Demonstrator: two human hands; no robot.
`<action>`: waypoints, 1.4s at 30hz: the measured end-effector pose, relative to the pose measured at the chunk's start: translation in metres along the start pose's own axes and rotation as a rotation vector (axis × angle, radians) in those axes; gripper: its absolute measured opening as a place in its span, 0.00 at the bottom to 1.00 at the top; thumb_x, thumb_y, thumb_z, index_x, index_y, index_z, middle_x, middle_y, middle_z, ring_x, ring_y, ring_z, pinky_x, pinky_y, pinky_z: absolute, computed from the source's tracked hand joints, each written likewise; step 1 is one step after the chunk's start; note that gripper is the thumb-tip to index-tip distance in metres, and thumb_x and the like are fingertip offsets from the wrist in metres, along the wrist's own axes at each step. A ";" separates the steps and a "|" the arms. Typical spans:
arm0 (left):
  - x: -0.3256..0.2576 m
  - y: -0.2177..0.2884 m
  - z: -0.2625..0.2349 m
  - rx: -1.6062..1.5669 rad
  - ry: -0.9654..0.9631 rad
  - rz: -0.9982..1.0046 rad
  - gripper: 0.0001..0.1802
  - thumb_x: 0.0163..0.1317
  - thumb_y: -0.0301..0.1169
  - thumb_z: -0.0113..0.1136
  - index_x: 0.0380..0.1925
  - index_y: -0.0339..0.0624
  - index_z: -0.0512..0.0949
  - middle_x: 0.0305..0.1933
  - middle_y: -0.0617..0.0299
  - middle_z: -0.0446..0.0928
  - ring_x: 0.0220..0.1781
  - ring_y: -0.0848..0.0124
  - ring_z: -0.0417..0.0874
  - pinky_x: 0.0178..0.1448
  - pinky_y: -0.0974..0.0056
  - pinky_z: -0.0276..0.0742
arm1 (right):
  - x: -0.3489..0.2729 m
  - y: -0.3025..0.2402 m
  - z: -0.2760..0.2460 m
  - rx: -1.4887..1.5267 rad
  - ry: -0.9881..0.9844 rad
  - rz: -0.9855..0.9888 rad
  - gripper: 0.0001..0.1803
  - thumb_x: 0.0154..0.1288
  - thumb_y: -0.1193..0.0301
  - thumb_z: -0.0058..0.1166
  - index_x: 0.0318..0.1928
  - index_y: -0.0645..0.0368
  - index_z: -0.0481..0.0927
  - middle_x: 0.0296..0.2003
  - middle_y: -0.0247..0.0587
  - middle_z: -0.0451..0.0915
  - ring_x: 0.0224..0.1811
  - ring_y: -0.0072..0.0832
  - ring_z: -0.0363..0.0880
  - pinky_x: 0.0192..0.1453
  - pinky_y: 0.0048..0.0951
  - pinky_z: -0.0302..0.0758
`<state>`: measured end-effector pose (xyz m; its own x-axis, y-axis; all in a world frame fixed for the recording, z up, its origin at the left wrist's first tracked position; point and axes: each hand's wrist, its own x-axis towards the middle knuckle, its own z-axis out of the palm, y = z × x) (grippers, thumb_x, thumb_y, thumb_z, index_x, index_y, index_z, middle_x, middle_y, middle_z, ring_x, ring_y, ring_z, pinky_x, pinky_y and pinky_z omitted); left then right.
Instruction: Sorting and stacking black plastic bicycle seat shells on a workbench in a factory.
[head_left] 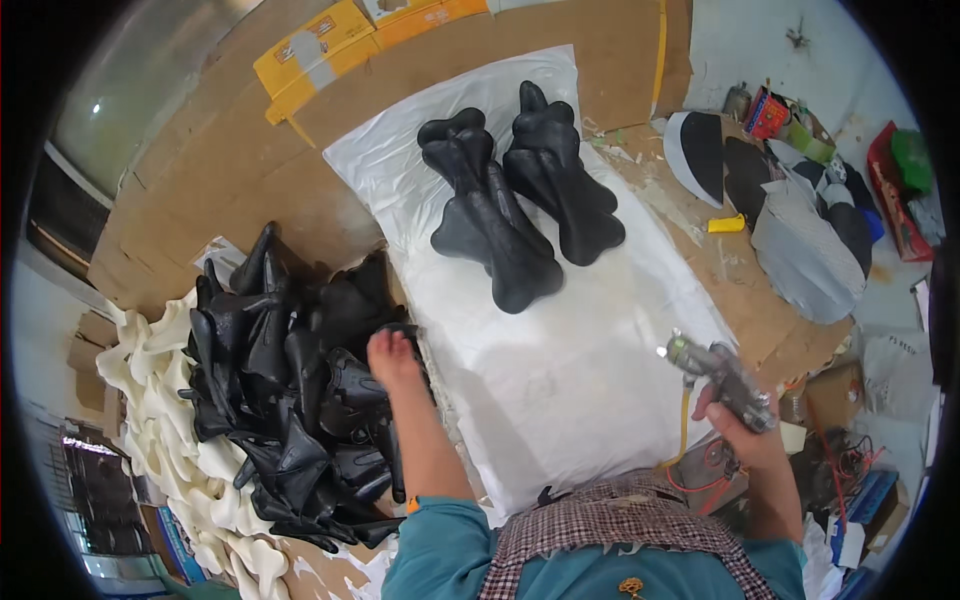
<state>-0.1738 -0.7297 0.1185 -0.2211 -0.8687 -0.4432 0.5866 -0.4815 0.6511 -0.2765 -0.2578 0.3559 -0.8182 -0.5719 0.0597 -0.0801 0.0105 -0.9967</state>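
My left hand [394,358] is at the right edge of a heap of black bicycle saddle shells [300,350]. Its fingers are curled against a black shell there, and the grip is partly hidden. On the right, over the sheet's edge, my right hand [740,432] is wrapped round a spray gun [725,380] with a greenish front end, slightly blurred. Farther off, more black shells lie on the white sheet [560,385] in two overlapping groups: a left group [490,215] and a right group [563,180]. Both groups are out of reach of my hands as they stand.
Cream saddle-shaped pieces [190,440] are piled left of the black heap. Cardboard [200,190] covers the table around the sheet. At the right lie grey and black cut pieces [810,250] and a yellow roll [726,224]. A red hose [705,485] loops beside my right forearm.
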 end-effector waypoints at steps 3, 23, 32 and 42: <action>0.001 -0.065 0.030 0.165 -0.073 -0.151 0.17 0.55 0.32 0.56 0.46 0.43 0.72 0.43 0.63 0.77 0.37 0.67 0.76 0.41 0.64 0.69 | -0.012 0.014 -0.017 -0.216 -0.021 0.148 0.30 0.52 0.73 0.61 0.56 0.66 0.67 0.32 0.33 0.77 0.33 0.17 0.74 0.39 0.21 0.72; -0.019 -0.167 0.143 0.782 -0.898 -0.067 0.18 0.46 0.16 0.50 0.41 0.38 0.72 0.40 0.61 0.71 0.45 0.69 0.71 0.52 0.68 0.66 | 0.017 0.039 -0.067 -0.148 0.206 0.301 0.26 0.55 0.75 0.58 0.55 0.66 0.68 0.31 0.34 0.75 0.32 0.18 0.73 0.36 0.22 0.73; 0.008 -0.238 0.219 0.717 -0.666 -0.087 0.12 0.50 0.24 0.50 0.37 0.35 0.73 0.36 0.64 0.73 0.40 0.74 0.71 0.47 0.71 0.66 | 0.027 0.056 -0.059 -0.137 0.109 0.227 0.27 0.53 0.75 0.59 0.55 0.65 0.68 0.31 0.31 0.76 0.34 0.17 0.73 0.41 0.21 0.71; -0.080 -0.199 0.216 0.745 -0.970 0.247 0.08 0.50 0.25 0.54 0.31 0.38 0.70 0.29 0.66 0.68 0.29 0.78 0.67 0.33 0.72 0.66 | 0.028 0.080 -0.051 -0.095 0.119 0.340 0.28 0.53 0.73 0.59 0.55 0.64 0.67 0.33 0.32 0.76 0.36 0.17 0.73 0.42 0.21 0.70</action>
<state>-0.4416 -0.5892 0.1574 -0.8371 -0.5197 0.1709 0.1801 0.0332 0.9831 -0.3351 -0.2314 0.2807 -0.8671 -0.4231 -0.2628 0.1603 0.2625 -0.9515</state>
